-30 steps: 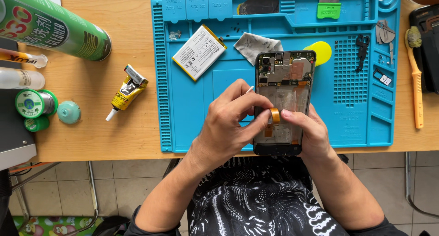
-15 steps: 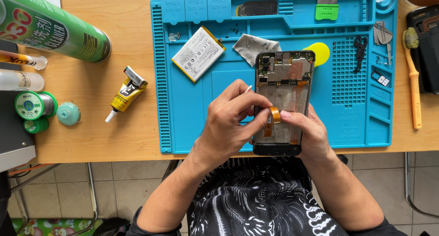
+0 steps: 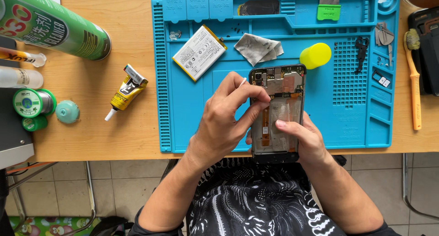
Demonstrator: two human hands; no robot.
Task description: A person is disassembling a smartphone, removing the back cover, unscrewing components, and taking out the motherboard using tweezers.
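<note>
An opened black phone (image 3: 283, 83) lies at the near edge of a blue work mat (image 3: 356, 121), its circuit board showing and its battery bay bare. My left hand (image 3: 224, 121) hovers over the phone's left side, with thumb and fingers pinched on a thin white stick (image 3: 242, 82). My right hand (image 3: 308, 142) grips the phone's lower right, its thumb pressed into the bay. An orange ribbon cable (image 3: 265, 131) lies flat along the bay's left edge.
On the mat are a white battery (image 3: 199, 52), a grey cloth (image 3: 257, 47), a yellow cap (image 3: 315, 55) and tweezers (image 3: 383, 35). A glue tube (image 3: 125, 92), a green spray can (image 3: 50, 26) and a solder spool (image 3: 32, 102) lie left; an orange-handled brush (image 3: 415, 80) lies right.
The orange ribbon cable was bent up between my fingertips; now it lies flat in the phone. My left hand has shifted slightly up and left.
</note>
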